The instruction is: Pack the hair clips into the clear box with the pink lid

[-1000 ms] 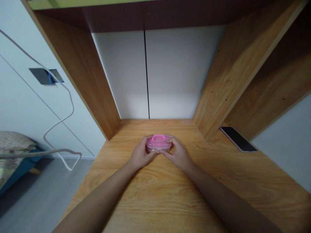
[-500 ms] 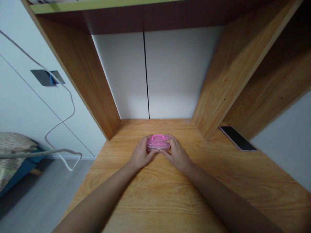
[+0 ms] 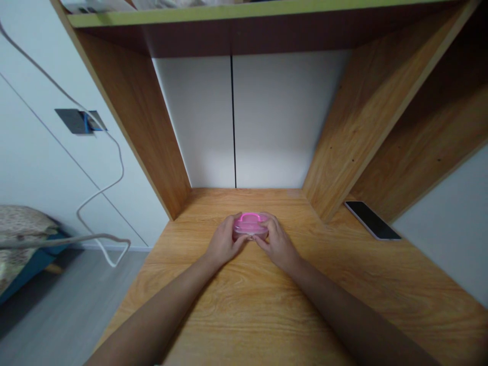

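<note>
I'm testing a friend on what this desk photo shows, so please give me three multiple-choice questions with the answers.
1. What colour is the handle of the box?
A) Green
B) Pink
C) Black

2. Where is the phone?
A) On the floor
B) On the top shelf
C) On the desk, right of the box

3. How do the hands stand to the box?
A) The left hand and right hand both touch it
B) Neither touches it
C) Only one touches it

Answers:
1. B, the handle is bright pink.
2. C, the phone lies flat on the wood.
3. A, fingers of both hands meet its sides.
</note>
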A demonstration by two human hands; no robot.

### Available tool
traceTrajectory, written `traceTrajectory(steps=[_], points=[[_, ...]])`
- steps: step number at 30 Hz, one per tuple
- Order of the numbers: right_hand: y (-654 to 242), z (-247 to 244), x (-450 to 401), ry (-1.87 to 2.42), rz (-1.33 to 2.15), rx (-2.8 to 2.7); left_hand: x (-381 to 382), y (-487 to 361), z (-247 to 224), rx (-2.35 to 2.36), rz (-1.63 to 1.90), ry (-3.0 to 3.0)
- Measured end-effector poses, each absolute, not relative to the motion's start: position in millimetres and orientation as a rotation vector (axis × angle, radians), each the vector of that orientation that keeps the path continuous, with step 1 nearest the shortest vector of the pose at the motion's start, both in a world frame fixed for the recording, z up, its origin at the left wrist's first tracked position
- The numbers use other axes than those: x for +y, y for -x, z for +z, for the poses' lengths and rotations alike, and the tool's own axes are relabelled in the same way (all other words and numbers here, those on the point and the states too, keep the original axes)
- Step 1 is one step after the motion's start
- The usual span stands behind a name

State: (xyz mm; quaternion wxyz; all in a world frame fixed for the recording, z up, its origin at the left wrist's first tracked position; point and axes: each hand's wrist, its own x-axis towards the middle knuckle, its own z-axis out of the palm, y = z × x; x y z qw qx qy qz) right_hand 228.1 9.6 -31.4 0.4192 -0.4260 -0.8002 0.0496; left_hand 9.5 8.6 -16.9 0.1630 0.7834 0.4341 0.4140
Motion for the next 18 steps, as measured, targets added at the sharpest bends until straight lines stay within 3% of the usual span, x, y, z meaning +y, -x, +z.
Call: traceTrajectory(steps=[18], points=[[-234,-19,11,1.011,0.334,-1.996,10,-12,-24,1.327,1.136,-2.245]])
